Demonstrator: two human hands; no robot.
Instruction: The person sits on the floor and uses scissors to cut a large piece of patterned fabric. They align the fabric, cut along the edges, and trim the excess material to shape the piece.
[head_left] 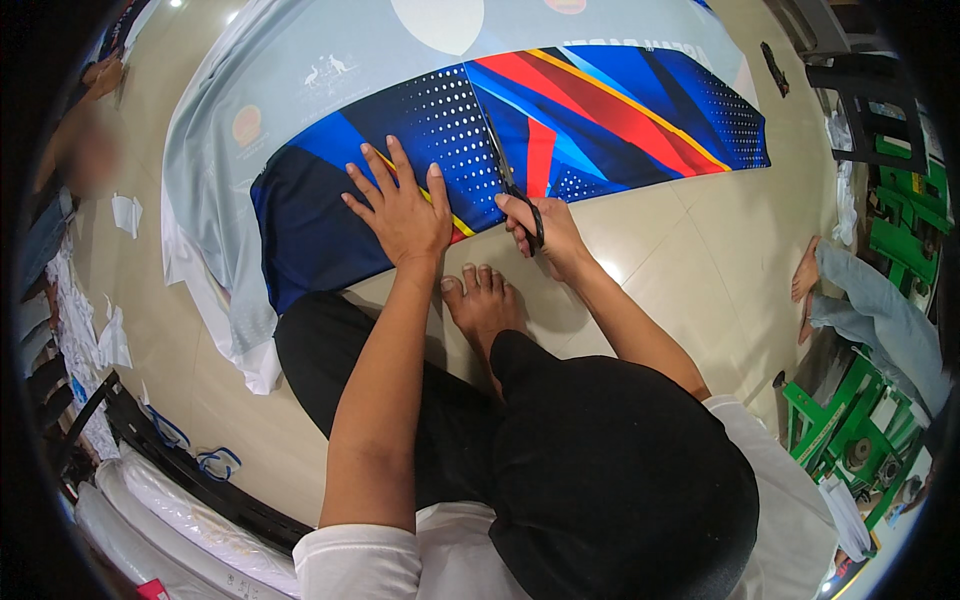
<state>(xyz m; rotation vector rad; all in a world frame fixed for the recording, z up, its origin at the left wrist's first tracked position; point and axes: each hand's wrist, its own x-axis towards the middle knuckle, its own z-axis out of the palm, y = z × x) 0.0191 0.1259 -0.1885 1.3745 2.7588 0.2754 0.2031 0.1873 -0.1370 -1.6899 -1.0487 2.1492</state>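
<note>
Beige tiled floor, underlying everything. Pale grey cloth, spreading at far side. Blue patterned panel, lying across cloth's near edge, in front of person. Left hand, resting flat on panel, fingers splaying, gripping nothing. Black-handled scissors, pointing away, blades meeting panel's middle. Right hand, fingers curling round scissor handles. Green metal frames, standing far right.

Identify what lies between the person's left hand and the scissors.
In the head view, only a stretch of white-dotted blue fabric lies between the left hand and the scissors; no separate object rests on it there.
</note>
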